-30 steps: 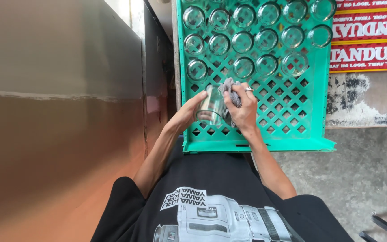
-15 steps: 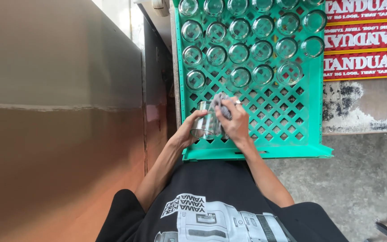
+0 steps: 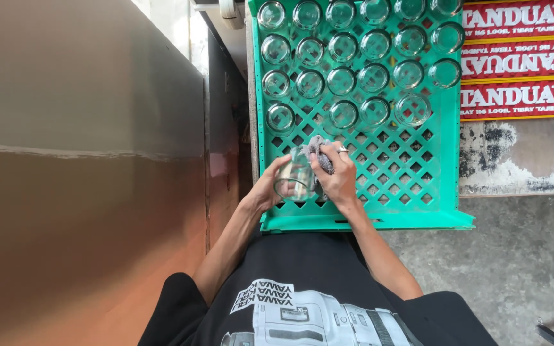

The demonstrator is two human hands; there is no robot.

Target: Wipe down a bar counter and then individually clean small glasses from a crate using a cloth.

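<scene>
Nearest the camera is the person's black shirt (image 3: pixel 302 301) with a grey and white print on the chest, and from it both bare forearms reach away toward a green plastic tray (image 3: pixel 444 160) with a lattice bottom. The left hand (image 3: pixel 269 187) is wrapped around a clear drinking glass (image 3: pixel 295 179), gripping it from the left side so that the glass lies tilted with its open mouth facing the camera, just above the near part of the tray. The right hand (image 3: pixel 338 176), with a ring on one finger, is closed on a small grey cloth (image 3: pixel 320 154) and presses it against the right side and far rim of the glass, so cloth and glass are touching. Both hands sit close together over the near left part of the tray, where the lattice is bare. Farther along the tray stand rows of other clear glasses (image 3: pixel 360 70), upright and packed beside one another, filling the far half up to the top edge of the view. To the left of the tray runs a tall metal surface (image 3: pixel 84 160), dull grey above and brownish below, close beside the left arm. To the right of the tray, at the far side, lies a red sign (image 3: pixel 520 64) with white lettering, and nearer than it the grey concrete floor (image 3: pixel 514 256).
</scene>
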